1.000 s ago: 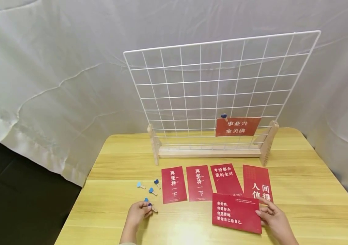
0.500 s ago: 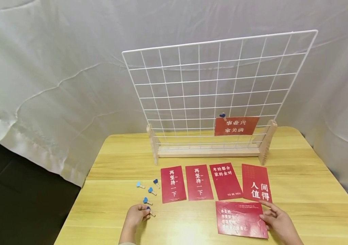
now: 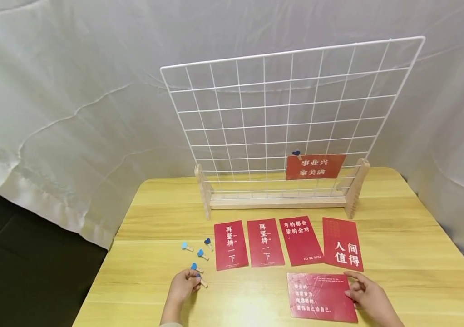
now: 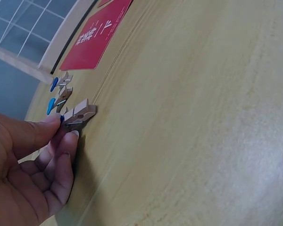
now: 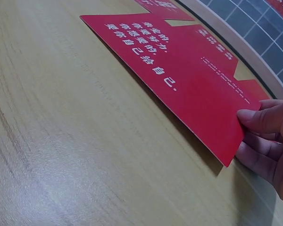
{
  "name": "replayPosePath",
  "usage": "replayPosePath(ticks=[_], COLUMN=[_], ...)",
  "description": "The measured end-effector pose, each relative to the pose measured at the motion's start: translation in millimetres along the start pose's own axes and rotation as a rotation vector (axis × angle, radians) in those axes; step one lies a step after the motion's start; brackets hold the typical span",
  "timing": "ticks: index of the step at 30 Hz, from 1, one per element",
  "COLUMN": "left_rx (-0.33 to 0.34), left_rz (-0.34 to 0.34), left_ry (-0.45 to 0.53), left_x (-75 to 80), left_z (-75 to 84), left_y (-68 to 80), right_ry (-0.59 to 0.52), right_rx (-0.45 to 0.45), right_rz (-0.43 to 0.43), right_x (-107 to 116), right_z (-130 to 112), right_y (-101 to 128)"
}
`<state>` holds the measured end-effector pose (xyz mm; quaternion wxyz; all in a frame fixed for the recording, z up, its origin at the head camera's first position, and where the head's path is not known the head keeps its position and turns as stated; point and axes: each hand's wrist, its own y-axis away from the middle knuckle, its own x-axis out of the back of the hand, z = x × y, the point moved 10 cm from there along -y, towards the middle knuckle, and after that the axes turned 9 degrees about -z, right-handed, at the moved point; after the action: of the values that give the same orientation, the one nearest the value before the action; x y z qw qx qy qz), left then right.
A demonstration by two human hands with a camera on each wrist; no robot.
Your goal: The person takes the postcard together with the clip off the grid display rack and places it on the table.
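My left hand (image 3: pixel 184 287) pinches a small wooden clothespin (image 4: pixel 82 113) with a dark blue heart between thumb and fingers, close over the table. My right hand (image 3: pixel 370 297) grips the right edge of a red card (image 3: pixel 319 296) printed with white characters, thumb on top and fingers beneath. In the right wrist view the card is tilted, its near edge casting a shadow on the wood. Several more heart clothespins, one of them light blue (image 3: pixel 187 246) and one dark blue (image 3: pixel 209 244), lie just beyond my left hand.
Several red cards, such as the leftmost card (image 3: pixel 231 245), lie in a row on the wooden table (image 3: pixel 142 281). Behind them a white wire grid (image 3: pixel 264 109) stands in a wooden base (image 3: pixel 277 203). A red card (image 3: pixel 315 166) hangs there from a blue heart clothespin (image 3: pixel 296 153).
My right hand has brought its card down and slightly right, uncovering the lower ends of the row's two right cards. The left hand has barely moved, still pinching the clothespin.
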<state>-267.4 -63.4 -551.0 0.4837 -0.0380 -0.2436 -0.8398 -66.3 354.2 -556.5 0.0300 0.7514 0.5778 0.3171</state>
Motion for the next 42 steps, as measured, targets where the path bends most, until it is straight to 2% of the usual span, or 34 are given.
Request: replayPosePath(ticks=[7, 13, 18, 23, 30, 36, 42], left_rx=[-0.029, -0.01, -0.006, -0.002, -0.101, -0.167, -0.242], left_rz=[0.048, 0.074, 0.087, 0.136, 0.17, 0.125, 0.082], left_ry=[-0.086, -0.138, -0.152, -0.188, -0.198, -0.125, -0.103], left_x=[2.5, 5.1, 6.9, 13.1, 12.7, 2.0, -14.9], left_z=[7.0, 8.3, 10.4, 18.3, 41.9, 62.4, 89.9], left_y=[1.5, 2.6, 4.4, 6.8, 6.6, 0.9, -13.5], right_ry=[0.068, 0.169, 0.177, 0.183, 0.192, 0.151, 0.135], right_rx=[0.025, 0.08, 0.081, 0.082, 0.096, 0.153, 0.241], right_rz=[0.029, 0.041, 0.05, 0.078, 0.104, 0.111, 0.15], right_x=[1.6, 3.3, 3.9, 7.4, 13.6, 18.7, 28.2], right_z=[-2.6, -7.9, -8.9, -11.3, -20.7, -37.0, -57.7], right_y=[-2.0, -2.5, -2.2, -2.7, 0.6, -1.2, -8.4])
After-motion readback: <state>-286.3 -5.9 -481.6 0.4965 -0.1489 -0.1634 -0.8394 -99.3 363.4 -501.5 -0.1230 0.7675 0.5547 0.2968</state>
